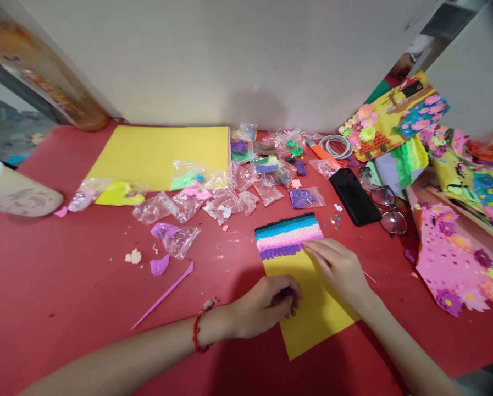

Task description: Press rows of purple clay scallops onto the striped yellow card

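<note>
Purple clay sits pinched in your left hand (266, 305) over the yellow card (312, 308) on the bench (65, 297), while your right hand (339, 267), fingers loosely extended, touches the scaled rows (288, 235); press each new piece evenly.

A small yellow card (312, 308) lies flat on the red table (65, 297), turned a little askew. Across its far end run rows of clay scales (288, 235): black at the top, then teal, pale blue, white, pink and purple nearest the bare yellow. The right hand (339, 267) rests on the card with fingertips touching the lower right corner of the scales. The left hand (266, 305) sits curled on the card's left edge, pinching a bit of purple clay (286, 292).
</note>
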Action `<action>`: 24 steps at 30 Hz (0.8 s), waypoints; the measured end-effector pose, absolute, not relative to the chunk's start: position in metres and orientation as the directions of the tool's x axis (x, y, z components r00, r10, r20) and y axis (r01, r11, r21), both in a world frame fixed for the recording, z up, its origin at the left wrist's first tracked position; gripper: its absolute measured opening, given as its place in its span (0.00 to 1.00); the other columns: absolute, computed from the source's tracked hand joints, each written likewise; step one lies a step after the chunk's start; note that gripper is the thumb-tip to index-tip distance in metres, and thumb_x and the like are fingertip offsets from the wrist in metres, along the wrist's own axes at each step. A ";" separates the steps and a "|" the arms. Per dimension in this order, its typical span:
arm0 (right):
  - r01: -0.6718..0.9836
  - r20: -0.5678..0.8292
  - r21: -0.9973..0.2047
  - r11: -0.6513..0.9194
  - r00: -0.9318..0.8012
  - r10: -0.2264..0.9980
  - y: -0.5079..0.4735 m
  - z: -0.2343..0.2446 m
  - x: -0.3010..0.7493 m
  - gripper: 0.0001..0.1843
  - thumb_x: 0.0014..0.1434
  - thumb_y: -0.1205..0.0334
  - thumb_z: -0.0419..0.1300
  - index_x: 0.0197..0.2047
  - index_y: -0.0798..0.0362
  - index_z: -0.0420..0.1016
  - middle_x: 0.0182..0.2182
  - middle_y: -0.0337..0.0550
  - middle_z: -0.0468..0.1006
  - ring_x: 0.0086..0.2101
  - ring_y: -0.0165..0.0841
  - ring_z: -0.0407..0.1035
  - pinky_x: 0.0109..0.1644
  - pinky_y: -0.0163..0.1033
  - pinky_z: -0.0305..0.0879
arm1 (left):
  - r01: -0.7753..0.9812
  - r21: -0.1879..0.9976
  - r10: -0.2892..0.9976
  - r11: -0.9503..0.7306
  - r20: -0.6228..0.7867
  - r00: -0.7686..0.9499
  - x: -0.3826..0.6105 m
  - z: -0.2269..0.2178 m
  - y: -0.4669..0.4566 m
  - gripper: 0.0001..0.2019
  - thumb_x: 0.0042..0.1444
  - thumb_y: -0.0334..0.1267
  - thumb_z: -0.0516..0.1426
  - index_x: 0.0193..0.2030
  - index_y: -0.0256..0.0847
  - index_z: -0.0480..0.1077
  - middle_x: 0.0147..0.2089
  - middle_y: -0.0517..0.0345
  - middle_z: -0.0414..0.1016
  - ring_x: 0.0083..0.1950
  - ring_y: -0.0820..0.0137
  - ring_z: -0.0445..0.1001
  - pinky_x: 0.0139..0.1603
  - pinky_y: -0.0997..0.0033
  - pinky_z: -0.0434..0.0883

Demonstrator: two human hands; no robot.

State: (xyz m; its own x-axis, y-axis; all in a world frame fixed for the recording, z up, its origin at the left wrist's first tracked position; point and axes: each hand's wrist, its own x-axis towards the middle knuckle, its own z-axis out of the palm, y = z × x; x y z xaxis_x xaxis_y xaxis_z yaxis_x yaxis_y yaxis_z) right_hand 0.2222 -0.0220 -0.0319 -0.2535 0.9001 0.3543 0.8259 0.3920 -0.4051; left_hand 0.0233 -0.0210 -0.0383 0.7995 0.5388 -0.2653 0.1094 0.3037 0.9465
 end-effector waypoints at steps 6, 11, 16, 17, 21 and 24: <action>0.832 0.358 -0.440 0.339 -0.184 0.915 -0.020 -0.033 0.220 0.08 0.59 0.62 0.56 0.33 0.51 0.76 0.29 0.42 0.78 0.32 0.32 0.72 0.37 0.38 0.70 | 0.102 0.945 0.539 0.310 -0.263 0.801 0.023 -0.038 -0.021 0.09 0.50 0.21 0.47 0.33 0.36 0.64 0.30 0.60 0.66 0.30 0.76 0.66 0.30 0.78 0.65; 0.826 0.371 -0.420 0.375 -0.221 0.902 -0.019 -0.036 0.219 0.10 0.61 0.66 0.53 0.37 0.51 0.76 0.33 0.42 0.79 0.35 0.32 0.72 0.40 0.38 0.69 | 0.098 0.949 0.545 0.298 -0.254 0.799 0.023 -0.040 -0.022 0.10 0.48 0.20 0.48 0.33 0.36 0.65 0.29 0.60 0.66 0.30 0.76 0.66 0.30 0.77 0.65; 0.867 0.402 -0.331 0.373 -0.228 0.887 -0.017 -0.038 0.219 0.07 0.59 0.64 0.57 0.32 0.52 0.76 0.30 0.41 0.79 0.31 0.32 0.70 0.37 0.39 0.64 | 0.100 0.949 0.542 0.298 -0.255 0.801 0.023 -0.039 -0.021 0.11 0.47 0.19 0.47 0.33 0.35 0.65 0.29 0.61 0.66 0.29 0.77 0.65 0.29 0.78 0.64; 0.872 0.405 -0.311 0.378 -0.239 0.883 -0.016 -0.038 0.219 0.07 0.59 0.64 0.57 0.33 0.52 0.76 0.30 0.41 0.79 0.32 0.32 0.70 0.37 0.38 0.63 | 0.099 0.951 0.542 0.294 -0.251 0.802 0.023 -0.038 -0.021 0.12 0.47 0.19 0.47 0.33 0.35 0.65 0.29 0.61 0.66 0.29 0.77 0.65 0.29 0.79 0.64; 0.883 0.417 -0.245 0.402 -0.278 0.865 -0.015 -0.039 0.220 0.08 0.60 0.65 0.56 0.35 0.52 0.77 0.31 0.42 0.78 0.32 0.31 0.68 0.36 0.38 0.59 | 0.096 0.955 0.550 0.281 -0.242 0.800 0.023 -0.038 -0.021 0.11 0.47 0.20 0.47 0.33 0.36 0.65 0.29 0.61 0.66 0.30 0.77 0.65 0.30 0.79 0.64; 0.890 0.425 -0.190 0.415 -0.307 0.852 -0.013 -0.041 0.219 0.09 0.60 0.66 0.55 0.35 0.51 0.77 0.30 0.41 0.78 0.31 0.30 0.67 0.35 0.37 0.57 | 0.088 0.958 0.556 0.272 -0.232 0.798 0.023 -0.038 -0.021 0.11 0.47 0.20 0.47 0.33 0.36 0.65 0.29 0.61 0.66 0.30 0.76 0.66 0.30 0.78 0.64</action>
State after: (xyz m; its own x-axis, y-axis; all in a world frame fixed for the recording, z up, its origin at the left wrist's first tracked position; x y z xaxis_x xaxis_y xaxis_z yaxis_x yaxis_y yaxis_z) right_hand 0.2191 -0.0132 -0.0410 -0.3067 0.8517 0.4250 0.8898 0.4151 -0.1897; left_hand 0.0228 -0.0207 -0.0382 0.7982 0.5561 -0.2316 0.0885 0.2721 0.9582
